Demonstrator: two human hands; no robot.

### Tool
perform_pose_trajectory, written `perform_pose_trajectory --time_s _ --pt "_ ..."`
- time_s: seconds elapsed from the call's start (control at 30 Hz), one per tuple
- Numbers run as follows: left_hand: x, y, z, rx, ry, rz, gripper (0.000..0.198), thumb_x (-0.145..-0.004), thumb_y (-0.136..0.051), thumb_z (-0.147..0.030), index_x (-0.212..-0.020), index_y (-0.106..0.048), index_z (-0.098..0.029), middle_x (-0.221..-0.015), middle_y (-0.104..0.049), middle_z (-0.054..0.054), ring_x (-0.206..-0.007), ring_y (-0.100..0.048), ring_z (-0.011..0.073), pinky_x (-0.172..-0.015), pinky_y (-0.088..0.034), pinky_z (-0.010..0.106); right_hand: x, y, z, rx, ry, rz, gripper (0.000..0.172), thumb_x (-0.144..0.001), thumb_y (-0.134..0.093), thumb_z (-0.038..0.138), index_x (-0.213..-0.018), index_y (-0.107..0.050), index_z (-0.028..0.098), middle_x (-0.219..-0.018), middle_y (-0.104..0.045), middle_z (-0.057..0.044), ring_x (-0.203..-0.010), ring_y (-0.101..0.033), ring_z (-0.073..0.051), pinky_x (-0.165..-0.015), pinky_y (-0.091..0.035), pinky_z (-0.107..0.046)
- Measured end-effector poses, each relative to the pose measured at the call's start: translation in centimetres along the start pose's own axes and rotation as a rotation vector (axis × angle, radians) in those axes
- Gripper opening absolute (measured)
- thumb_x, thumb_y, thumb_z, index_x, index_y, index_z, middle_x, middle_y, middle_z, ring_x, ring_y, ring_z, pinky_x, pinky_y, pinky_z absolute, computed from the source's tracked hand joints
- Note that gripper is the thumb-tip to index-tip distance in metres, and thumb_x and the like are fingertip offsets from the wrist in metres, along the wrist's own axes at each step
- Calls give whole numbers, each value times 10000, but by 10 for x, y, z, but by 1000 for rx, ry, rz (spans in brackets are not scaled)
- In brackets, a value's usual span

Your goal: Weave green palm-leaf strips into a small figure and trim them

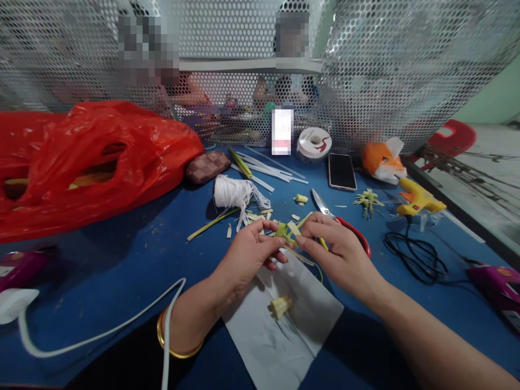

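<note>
The only view comes from a camera worn on the person's head, facing forward and tilted down over the blue desk (122,260). It looks along the forearms (410,319) from behind, with the left hand (252,244) and right hand (333,244) close to the lens, near mid-frame. The white paper sheet (260,333) lies below them, nearer the viewer, while a perforated screen (227,32) spans the far side. Coverage is wide, from the red plastic bag (154,141) at left to a pale green wall (491,89) at upper right.
</note>
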State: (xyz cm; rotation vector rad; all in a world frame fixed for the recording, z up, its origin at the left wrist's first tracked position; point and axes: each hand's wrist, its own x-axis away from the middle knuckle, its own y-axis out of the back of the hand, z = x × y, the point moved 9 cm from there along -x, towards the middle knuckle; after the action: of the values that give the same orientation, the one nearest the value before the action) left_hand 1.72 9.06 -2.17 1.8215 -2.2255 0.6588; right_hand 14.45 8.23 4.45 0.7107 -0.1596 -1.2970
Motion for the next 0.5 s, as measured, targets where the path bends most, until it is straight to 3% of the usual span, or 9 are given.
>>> perform_pose_trajectory --time_s 0.13,0.5 --pt "1 0 0 -12 -6 -7 238 -747 -718 -148 -897 -536 -182 -629 -679 -19 -485 -606 94 -425 -419 160 0 -7 -4 41 -40 93 289 -934 -479 199 -646 -508 210 -760 -506 -6 -719 -510 -158 -634 -389 -294" --pt "0 0 6 -44 15 -22 208 -764 -698 -144 -878 -530 -186 -573 -659 -21 -477 -602 106 -422 -416 167 -1 -9 -11 63 -92 86 334 -909 -469 201 -576 -497 206 -727 -504 -9 -690 -519 -160 -616 -384 -303"
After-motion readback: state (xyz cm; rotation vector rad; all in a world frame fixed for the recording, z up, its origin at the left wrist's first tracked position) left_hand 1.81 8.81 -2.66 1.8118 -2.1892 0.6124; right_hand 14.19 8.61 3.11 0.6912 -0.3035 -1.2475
